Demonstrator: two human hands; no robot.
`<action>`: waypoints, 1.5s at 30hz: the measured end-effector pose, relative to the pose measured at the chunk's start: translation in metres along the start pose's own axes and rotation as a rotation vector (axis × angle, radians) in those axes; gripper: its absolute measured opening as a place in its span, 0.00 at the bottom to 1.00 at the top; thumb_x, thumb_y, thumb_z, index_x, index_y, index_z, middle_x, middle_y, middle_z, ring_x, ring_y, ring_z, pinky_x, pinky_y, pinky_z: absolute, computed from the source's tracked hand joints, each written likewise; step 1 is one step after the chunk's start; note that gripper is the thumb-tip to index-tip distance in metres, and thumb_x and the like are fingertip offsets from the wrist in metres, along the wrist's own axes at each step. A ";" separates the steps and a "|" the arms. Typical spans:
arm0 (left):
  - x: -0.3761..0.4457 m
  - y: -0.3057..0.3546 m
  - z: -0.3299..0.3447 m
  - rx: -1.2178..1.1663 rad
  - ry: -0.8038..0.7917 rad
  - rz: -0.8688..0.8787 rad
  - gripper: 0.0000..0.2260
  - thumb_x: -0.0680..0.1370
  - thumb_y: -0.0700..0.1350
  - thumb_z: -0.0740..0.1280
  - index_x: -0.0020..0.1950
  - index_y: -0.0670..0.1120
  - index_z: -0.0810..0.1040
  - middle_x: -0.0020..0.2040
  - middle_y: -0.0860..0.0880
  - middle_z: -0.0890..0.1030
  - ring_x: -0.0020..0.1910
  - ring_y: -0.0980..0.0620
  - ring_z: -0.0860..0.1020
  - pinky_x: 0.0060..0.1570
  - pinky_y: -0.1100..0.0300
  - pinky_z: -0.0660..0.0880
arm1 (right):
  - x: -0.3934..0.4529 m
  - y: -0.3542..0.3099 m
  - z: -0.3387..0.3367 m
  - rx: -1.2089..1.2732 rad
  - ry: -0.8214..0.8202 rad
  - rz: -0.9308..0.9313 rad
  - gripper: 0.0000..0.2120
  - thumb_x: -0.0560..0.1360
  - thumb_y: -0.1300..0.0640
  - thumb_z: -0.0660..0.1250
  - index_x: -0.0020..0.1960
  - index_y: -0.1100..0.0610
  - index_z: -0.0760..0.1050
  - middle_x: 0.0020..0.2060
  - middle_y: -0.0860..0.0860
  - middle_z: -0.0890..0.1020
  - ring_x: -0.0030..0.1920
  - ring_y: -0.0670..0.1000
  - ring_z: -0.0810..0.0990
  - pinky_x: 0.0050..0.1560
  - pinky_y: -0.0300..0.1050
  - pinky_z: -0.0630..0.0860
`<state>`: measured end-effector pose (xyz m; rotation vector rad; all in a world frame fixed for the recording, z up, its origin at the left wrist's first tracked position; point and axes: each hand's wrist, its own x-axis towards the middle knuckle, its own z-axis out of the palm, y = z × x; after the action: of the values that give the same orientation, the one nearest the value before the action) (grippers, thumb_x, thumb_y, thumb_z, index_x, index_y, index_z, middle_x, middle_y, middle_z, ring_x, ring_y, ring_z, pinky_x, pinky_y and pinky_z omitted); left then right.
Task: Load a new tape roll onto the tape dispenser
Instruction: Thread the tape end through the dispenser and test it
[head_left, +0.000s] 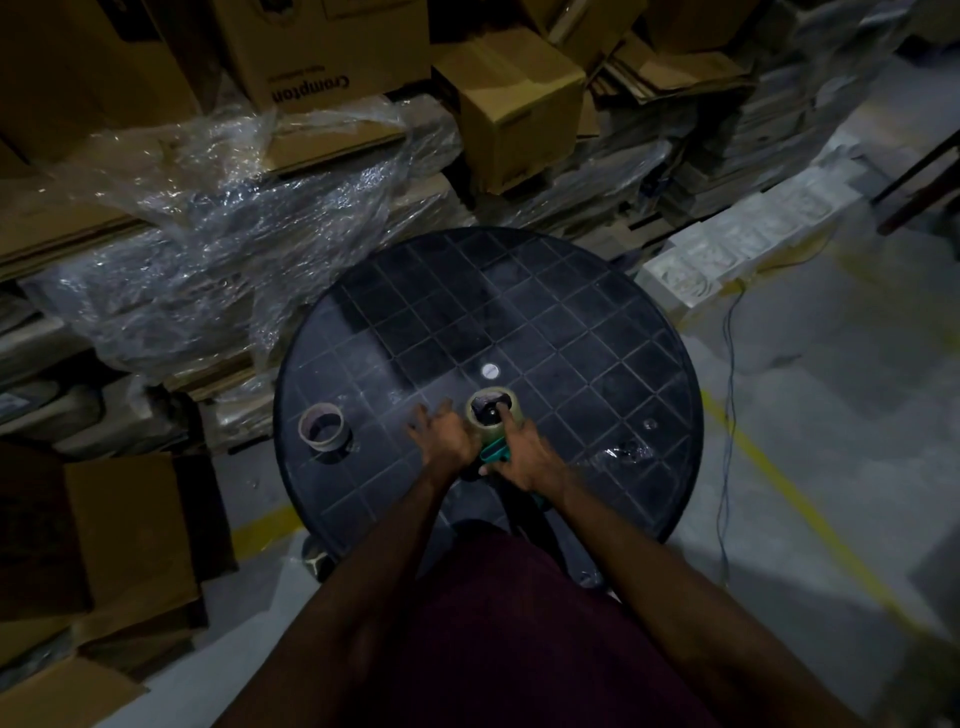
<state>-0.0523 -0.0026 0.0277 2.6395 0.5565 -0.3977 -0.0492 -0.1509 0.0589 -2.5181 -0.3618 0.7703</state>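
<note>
A tape roll (480, 423) sits on the green tape dispenser (494, 453) near the front of the round black table (571, 322). My left hand (441, 434) rests against the roll's left side with its fingers spread. My right hand (524, 452) grips the dispenser, and its index finger reaches into the roll's dark centre. Most of the dispenser is hidden under my hands. An empty cardboard tape core (321, 425) stands upright on the table to the left.
Cardboard boxes (511, 104) and clear plastic wrap (223, 244) pile up behind and left of the table. A small white disc (489, 371) marks the table's centre. Crumpled clear film (621, 453) lies to the right. White foam blocks (727, 254) and a thin cable (727, 395) lie on the floor.
</note>
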 end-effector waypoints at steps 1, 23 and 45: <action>0.000 0.000 0.001 0.017 -0.006 0.004 0.12 0.72 0.55 0.67 0.47 0.52 0.86 0.76 0.53 0.67 0.75 0.37 0.54 0.72 0.34 0.52 | -0.002 -0.002 0.001 -0.014 0.003 0.029 0.55 0.66 0.44 0.77 0.79 0.50 0.43 0.69 0.62 0.70 0.64 0.63 0.74 0.64 0.58 0.73; -0.007 -0.017 -0.005 -0.072 0.032 0.149 0.20 0.66 0.54 0.62 0.51 0.45 0.83 0.67 0.49 0.73 0.74 0.39 0.57 0.71 0.36 0.52 | 0.001 -0.002 0.010 -0.403 0.000 0.107 0.37 0.73 0.29 0.59 0.65 0.60 0.70 0.59 0.56 0.80 0.57 0.58 0.80 0.52 0.52 0.74; -0.010 -0.015 -0.017 0.050 0.119 0.387 0.12 0.65 0.54 0.65 0.37 0.48 0.83 0.64 0.51 0.75 0.71 0.40 0.61 0.68 0.34 0.54 | 0.000 0.005 0.009 -0.295 -0.033 0.163 0.30 0.77 0.39 0.59 0.67 0.62 0.66 0.62 0.59 0.78 0.60 0.60 0.78 0.57 0.53 0.73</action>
<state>-0.0643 0.0142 0.0412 2.7473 0.0624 -0.1380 -0.0538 -0.1517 0.0503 -2.8422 -0.3024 0.8763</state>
